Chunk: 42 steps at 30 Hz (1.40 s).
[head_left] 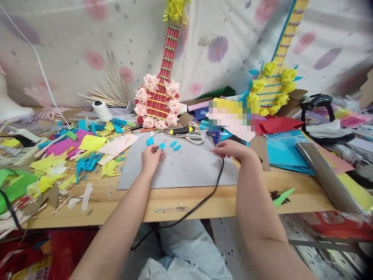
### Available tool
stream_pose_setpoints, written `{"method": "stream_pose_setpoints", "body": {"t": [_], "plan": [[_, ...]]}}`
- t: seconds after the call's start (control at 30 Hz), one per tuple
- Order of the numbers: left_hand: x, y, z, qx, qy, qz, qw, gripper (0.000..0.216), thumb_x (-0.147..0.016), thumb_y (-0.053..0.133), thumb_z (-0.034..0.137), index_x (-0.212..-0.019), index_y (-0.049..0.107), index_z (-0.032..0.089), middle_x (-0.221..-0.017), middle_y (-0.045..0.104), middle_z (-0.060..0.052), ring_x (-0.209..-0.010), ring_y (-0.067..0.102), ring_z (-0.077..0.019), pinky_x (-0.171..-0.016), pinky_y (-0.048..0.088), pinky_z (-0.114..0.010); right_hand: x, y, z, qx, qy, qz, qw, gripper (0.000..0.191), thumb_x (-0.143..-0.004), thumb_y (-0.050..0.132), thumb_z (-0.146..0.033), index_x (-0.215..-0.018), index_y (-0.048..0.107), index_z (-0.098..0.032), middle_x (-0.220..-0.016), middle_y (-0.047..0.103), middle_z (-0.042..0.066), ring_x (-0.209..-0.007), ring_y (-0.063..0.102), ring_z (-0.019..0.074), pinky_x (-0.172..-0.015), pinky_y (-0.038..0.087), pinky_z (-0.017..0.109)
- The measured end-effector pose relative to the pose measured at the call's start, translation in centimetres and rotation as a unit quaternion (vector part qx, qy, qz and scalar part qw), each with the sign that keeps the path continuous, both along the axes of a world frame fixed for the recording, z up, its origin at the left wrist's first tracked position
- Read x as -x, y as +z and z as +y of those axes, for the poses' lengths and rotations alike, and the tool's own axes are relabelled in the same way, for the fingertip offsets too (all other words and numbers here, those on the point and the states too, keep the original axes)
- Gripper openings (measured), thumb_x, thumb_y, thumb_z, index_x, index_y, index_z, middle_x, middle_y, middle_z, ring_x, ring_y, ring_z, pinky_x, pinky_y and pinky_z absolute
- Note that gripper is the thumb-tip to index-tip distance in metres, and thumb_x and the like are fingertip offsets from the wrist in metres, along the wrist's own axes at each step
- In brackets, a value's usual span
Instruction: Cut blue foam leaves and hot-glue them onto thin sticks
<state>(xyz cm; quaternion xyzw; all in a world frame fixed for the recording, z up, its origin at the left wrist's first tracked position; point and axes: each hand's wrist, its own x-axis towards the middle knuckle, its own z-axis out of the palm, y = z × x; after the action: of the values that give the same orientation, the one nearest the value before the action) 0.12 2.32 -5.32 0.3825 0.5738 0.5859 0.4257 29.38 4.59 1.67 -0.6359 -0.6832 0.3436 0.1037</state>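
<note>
My left hand (151, 157) pinches a small blue paper leaf (162, 146) above the grey cutting mat (189, 173). Beside those fingers on the mat lie two loose blue leaves (177, 147), and another blue paper piece (149, 141) is just behind the hand. Toward the mat's right side, my right hand (230, 149) has its fingers curled around the handle of a blue glue gun (215, 135); the hand hides most of that handle. A black cord (218, 181) runs from beneath it down over the table edge.
Scissors (196, 137) and a yellow-black utility knife (183, 130) lie behind the mat. A red paper guitar (161, 93) and a yellow one (272, 89) stand at the back. Paper scraps (91, 142) cover the left; blue sheets (287, 153) and a brown roll (323, 171) lie right.
</note>
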Motion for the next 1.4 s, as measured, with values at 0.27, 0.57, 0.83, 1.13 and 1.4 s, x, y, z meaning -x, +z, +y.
{"method": "stream_pose_setpoints", "body": {"t": [0.27, 0.57, 0.83, 1.13, 1.4], "plan": [[-0.1, -0.4, 0.3, -0.025, 0.031, -0.040, 0.998, 0.017, -0.069, 0.061, 0.016, -0.084, 0.054, 0.014, -0.081, 0.064, -0.005, -0.068, 0.065, -0.0139, -0.055, 0.052, -0.023, -0.2, -4.1, 3.1, -0.176, -0.196, -0.048, 0.964, 0.048, -0.055, 0.064, -0.057, -0.077, 0.062, -0.014, -0.074, 0.063, 0.011, -0.072, 0.058, 0.0232, -0.064, 0.042, 0.032], [0.1, -0.1, 0.5, -0.010, 0.045, -0.082, 0.996, 0.007, -0.073, 0.056, 0.013, -0.079, 0.053, 0.012, -0.070, 0.065, -0.005, -0.064, 0.065, -0.0140, -0.059, 0.053, -0.024, 3.6, -4.9, 2.2, -0.281, -0.313, 0.240, 0.875, 0.041, -0.069, 0.052, -0.052, -0.085, 0.060, -0.015, -0.070, 0.063, 0.007, -0.060, 0.057, 0.0155, -0.054, 0.043, 0.028], [-0.1, 0.1, 0.3, 0.019, 0.041, -0.051, 0.998, 0.007, -0.071, 0.057, 0.016, -0.072, 0.053, 0.011, -0.062, 0.064, -0.006, -0.055, 0.064, -0.0149, -0.052, 0.052, -0.024, 11.0, -4.0, -1.3, -0.106, -0.034, 0.333, 0.936, 0.037, -0.063, 0.061, -0.053, -0.063, 0.057, -0.016, -0.042, 0.046, -0.004, -0.036, 0.038, 0.0061, -0.038, 0.031, 0.021], [-0.1, -0.3, 0.2, 0.009, 0.026, -0.023, 0.999, 0.006, -0.069, 0.056, 0.017, -0.072, 0.057, 0.013, -0.061, 0.065, -0.005, -0.054, 0.063, -0.0164, -0.052, 0.051, -0.026, 11.7, -5.2, -1.1, -0.155, 0.019, 0.274, 0.949, 0.039, -0.065, 0.059, -0.053, -0.073, 0.062, -0.015, -0.052, 0.053, -0.001, -0.048, 0.047, 0.0086, -0.047, 0.039, 0.021], [-0.1, -0.3, 0.2, 0.012, 0.025, -0.023, 0.999, 0.006, -0.067, 0.057, 0.016, -0.072, 0.057, 0.014, -0.058, 0.064, -0.003, -0.051, 0.062, -0.0148, -0.050, 0.050, -0.024, 11.9, -5.6, -0.9, -0.180, 0.026, 0.261, 0.948, 0.037, -0.067, 0.059, -0.052, -0.076, 0.063, -0.016, -0.061, 0.059, 0.002, -0.059, 0.054, 0.0132, -0.058, 0.044, 0.026]]}}
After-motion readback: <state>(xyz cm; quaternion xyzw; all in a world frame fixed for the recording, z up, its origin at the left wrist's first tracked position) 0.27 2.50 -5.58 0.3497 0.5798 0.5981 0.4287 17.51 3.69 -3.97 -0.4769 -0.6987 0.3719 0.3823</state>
